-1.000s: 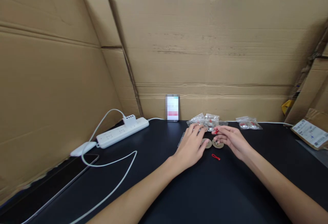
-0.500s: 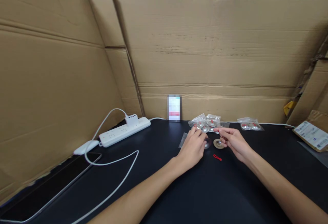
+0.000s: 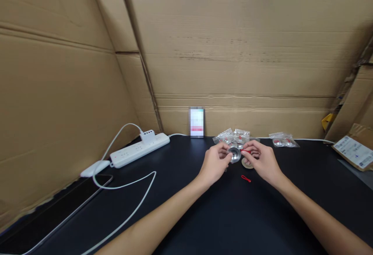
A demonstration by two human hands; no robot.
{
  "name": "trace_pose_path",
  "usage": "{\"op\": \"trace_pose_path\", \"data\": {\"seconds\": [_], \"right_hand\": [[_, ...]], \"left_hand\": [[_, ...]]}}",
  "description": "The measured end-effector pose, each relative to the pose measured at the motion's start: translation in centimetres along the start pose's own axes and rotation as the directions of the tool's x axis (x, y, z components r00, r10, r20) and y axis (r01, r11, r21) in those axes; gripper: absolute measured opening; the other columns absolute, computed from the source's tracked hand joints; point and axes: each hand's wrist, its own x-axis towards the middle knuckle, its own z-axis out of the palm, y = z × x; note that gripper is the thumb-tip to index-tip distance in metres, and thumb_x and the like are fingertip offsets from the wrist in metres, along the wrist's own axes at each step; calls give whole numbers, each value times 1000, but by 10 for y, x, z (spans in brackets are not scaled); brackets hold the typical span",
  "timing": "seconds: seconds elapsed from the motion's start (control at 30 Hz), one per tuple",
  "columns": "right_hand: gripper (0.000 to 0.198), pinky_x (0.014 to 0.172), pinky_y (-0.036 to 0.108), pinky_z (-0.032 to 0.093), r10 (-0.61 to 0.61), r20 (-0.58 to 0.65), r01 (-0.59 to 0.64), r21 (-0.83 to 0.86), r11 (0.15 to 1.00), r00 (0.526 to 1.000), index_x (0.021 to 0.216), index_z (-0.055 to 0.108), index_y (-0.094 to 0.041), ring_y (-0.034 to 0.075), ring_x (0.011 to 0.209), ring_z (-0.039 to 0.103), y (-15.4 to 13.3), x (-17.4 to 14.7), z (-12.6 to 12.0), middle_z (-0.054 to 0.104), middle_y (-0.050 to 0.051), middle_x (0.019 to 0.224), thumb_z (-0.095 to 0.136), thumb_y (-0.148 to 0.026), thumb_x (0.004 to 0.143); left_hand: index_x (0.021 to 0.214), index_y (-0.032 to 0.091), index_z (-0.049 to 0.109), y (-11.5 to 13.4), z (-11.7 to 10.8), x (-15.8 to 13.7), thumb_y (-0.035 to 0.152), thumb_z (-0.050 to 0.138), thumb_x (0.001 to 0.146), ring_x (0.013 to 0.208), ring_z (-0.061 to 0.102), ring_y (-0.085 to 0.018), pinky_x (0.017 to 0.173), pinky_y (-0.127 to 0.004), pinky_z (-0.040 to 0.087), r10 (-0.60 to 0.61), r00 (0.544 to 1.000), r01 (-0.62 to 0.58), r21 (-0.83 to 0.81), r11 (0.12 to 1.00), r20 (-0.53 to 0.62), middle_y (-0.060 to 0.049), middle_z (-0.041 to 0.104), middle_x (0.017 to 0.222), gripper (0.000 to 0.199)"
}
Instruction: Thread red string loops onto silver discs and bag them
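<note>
Thumb and fingers of my left hand (image 3: 216, 160) pinch the rim of a small metal finger cymbal (image 3: 234, 154), raised off the table with its hollow side toward me. My right hand (image 3: 260, 159) is closed on a thin red cord loop (image 3: 245, 151), its end close to the cymbal's centre; whether it passes through the hole I cannot tell. A second finger cymbal (image 3: 246, 164) lies on the table, partly hidden under my right hand. Nearer to me lies another red cord loop (image 3: 246, 178).
Clear plastic bags (image 3: 224, 135) of metal discs and red cords lie behind my hands, another bag (image 3: 283, 140) to the right. A phone (image 3: 197, 122) leans on the cardboard wall (image 3: 198, 53). Left are a power strip (image 3: 140, 152) and white cable; far right, a labelled package (image 3: 355, 152).
My left hand has picked the finger cymbal up off the table and turned it toward me. My right hand has brought the red cord over to it.
</note>
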Motion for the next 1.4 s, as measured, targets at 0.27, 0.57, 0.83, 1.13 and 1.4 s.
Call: {"op": "trace_pose_path", "data": {"seconds": [0.27, 0.57, 0.83, 1.13, 1.4], "right_hand": [[11, 63, 27, 47, -322, 65, 320, -401, 858, 945, 89, 69, -19, 15, 63, 58, -5, -3, -3, 65, 2, 75, 58, -19, 90], [16, 79, 30, 51, -399, 112, 410, -369, 834, 910, 99, 68, -21, 19, 83, 68, -1, -4, 1, 73, 4, 93, 56, -14, 90], [17, 78, 33, 49, -344, 143, 370, -461, 807, 928, 94, 63, -19, 20, 84, 60, 1, -6, 3, 59, 8, 94, 46, -15, 95], [14, 75, 33, 49, -323, 93, 317, -566, 761, 942, 91, 58, -18, 21, 81, 58, 2, -8, 6, 56, 7, 90, 45, -16, 95], [14, 72, 34, 52, -358, 94, 342, -589, 732, 929, 90, 58, -19, 21, 79, 59, 3, -9, 8, 57, 9, 90, 45, -16, 95]], "left_hand": [[86, 13, 63, -8, 0, 3, 22, 71, 70, 70, 67, -18, 66, -29, 55, -31, 999, 29, -35, 999, -38, -5, 68, 75, 20], [87, 15, 61, 11, 4, -3, 24, 76, 69, 73, 71, -20, 74, -33, 56, -124, 991, 130, -272, 953, 42, -5, 71, 75, 25], [91, 14, 64, 23, 7, -9, 21, 77, 68, 74, 71, -19, 81, -35, 55, -144, 986, 168, -421, 891, 89, -6, 73, 75, 28], [100, 13, 70, 22, 12, -11, 24, 76, 72, 89, 71, -22, 92, -41, 53, -87, 992, 120, -456, 882, 94, -10, 75, 93, 31], [101, 13, 71, 16, 14, -11, 23, 72, 75, 96, 68, -23, 93, -42, 54, -49, 994, 84, -411, 908, 95, -10, 72, 99, 28]]}}
